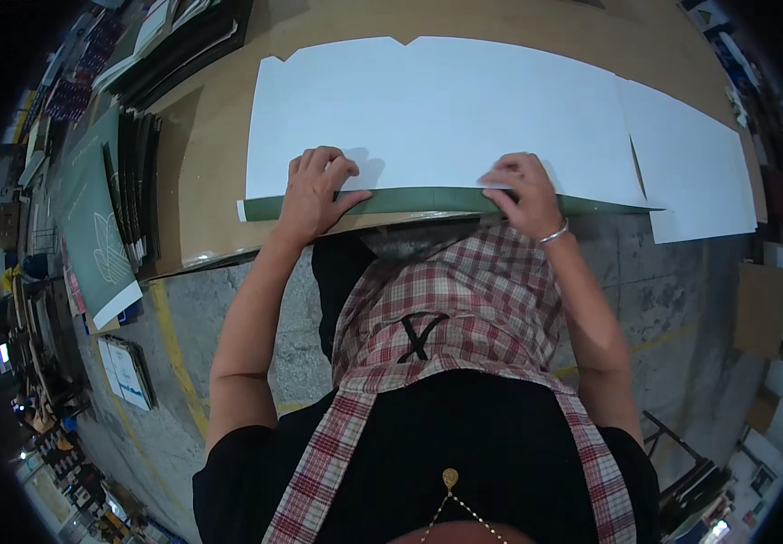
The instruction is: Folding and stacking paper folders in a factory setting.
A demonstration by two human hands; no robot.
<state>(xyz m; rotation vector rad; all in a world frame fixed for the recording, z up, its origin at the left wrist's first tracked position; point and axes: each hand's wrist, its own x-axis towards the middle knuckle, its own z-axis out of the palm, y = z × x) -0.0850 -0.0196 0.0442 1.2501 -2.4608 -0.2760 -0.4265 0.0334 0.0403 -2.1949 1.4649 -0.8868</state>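
The sheet (437, 118) lies on the table (213, 204), with its folded edge (418, 199) along the near side, the left hand (312, 195) at the left part of this edge and the right hand (529, 198) farther right. Left of the sheet, one pile of folders (94, 218) lies at the table's left end, with a second pile (194, 54) behind it. A bundle (125, 372) lies on the floor (246, 304), left of the person.

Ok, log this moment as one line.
left hand: thumb at long green strip along near edge of large white sheet | right hand: thumb at same strip, fingers blurred | nearby: stacked green panels
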